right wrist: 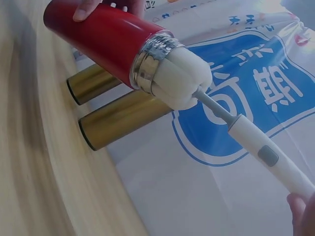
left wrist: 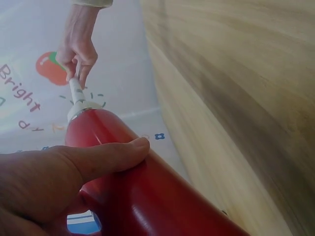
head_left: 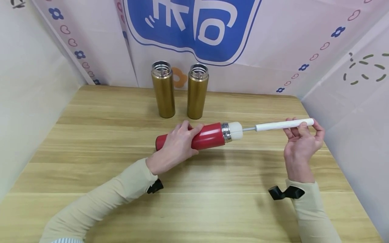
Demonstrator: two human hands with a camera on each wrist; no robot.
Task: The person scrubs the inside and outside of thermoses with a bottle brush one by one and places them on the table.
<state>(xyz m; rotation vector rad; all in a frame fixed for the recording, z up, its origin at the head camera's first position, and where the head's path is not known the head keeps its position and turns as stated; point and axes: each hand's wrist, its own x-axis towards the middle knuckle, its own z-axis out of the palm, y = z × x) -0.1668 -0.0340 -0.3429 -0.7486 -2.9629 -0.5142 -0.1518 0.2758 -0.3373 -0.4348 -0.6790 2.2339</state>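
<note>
My left hand (head_left: 177, 145) grips a red thermos flask (head_left: 209, 136) around its body, holding it on its side with the mouth toward the right. A sponge bottle brush (right wrist: 182, 76) has its white sponge head at the flask's metal neck, part of it inside and part bulging out. From the sponge a thin grey rod leads to the white handle (head_left: 273, 125). My right hand (head_left: 301, 143) pinches that handle near its far end between thumb and fingers. In the left wrist view the left thumb lies across the red body.
Two gold flasks (head_left: 164, 96) (head_left: 197, 96) stand upright without lids at the back of the wooden table (head_left: 194, 202). Behind them hangs a white printed sheet with a blue sign (head_left: 194, 30). White sheets also line the left and right sides.
</note>
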